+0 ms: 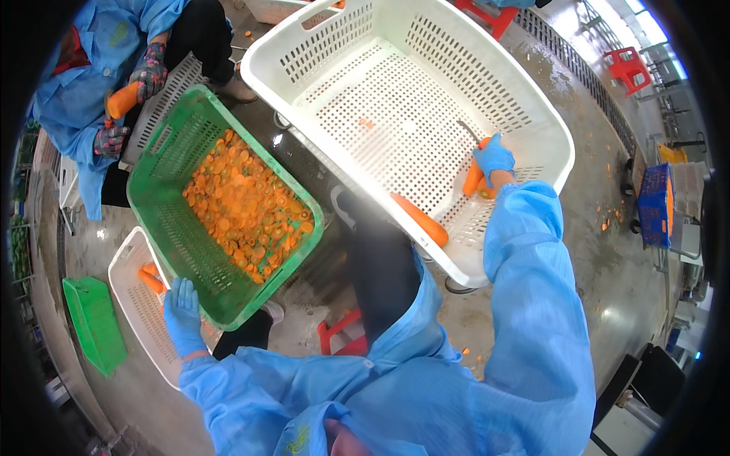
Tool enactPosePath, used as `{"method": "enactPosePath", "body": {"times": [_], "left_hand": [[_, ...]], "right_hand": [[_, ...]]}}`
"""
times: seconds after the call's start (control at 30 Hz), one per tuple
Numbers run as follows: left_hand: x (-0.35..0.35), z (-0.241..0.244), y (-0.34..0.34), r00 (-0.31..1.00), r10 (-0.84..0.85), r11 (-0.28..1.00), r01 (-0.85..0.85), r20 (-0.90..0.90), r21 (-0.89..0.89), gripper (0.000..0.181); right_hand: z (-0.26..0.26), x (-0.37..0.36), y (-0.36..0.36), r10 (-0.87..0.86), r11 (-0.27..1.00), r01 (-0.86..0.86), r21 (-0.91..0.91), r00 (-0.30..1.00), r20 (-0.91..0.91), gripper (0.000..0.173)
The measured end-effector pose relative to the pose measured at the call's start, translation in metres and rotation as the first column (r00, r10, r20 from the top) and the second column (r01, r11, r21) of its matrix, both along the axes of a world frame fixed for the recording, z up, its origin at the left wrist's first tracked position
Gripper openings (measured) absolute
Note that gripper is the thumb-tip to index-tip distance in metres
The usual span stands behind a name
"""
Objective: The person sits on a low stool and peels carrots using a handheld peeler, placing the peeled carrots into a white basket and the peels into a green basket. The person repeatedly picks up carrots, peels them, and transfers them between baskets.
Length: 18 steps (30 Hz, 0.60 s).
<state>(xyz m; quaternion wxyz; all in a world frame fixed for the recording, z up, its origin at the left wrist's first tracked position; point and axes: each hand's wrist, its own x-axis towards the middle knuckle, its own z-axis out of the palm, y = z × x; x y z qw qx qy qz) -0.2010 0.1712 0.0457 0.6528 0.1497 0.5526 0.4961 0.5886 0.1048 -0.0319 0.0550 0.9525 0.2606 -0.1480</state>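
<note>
My right hand [495, 158], in a blue glove, reaches into the right end of a large white perforated plastic crate [522, 68]. A knife [469, 130] with a thin dark blade sticks out from its fingers, which hide most of the handle. Under the palm lies a carrot [473, 179], partly covered. Another carrot [421, 220] rests against the crate's near wall. My left hand [183, 313], also blue-gloved, has its fingers stretched out and holds nothing. It is beside the green crate [228, 312], over the rim of a smaller white basket [142, 319]; contact is unclear.
Carrot slices [245, 199] cover the green crate's bottom. At upper left a co-worker in patterned gloves holds a carrot [122, 101] and a blade. Red plastic stools [627, 69], a bright green crate [94, 325] and a blue crate [655, 205] stand around on the wet floor.
</note>
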Motion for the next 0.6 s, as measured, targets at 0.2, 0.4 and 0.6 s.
{"method": "enactPosePath", "body": {"times": [0.2, 0.4, 0.6], "left_hand": [[0.033, 0.003, 0.004, 0.995, -0.097, 0.994, 0.096, 0.013, 0.044, 0.051], [0.066, 0.000, 0.004, 0.975, -0.222, 0.975, 0.221, 0.013, 0.034, 0.053], [0.112, 0.031, -0.005, 0.861, -0.493, 0.870, 0.491, 0.123, 0.053, 0.063]], "right_hand": [[-0.017, -0.032, 0.019, 0.221, 0.961, -0.216, 0.170, 0.975, -0.013, 0.071], [0.044, -0.084, 0.053, 0.405, 0.808, -0.313, 0.499, 0.910, -0.086, 0.077], [0.196, -0.178, 0.069, 0.667, 0.242, -0.461, 0.854, 0.718, 0.199, 0.073]]}}
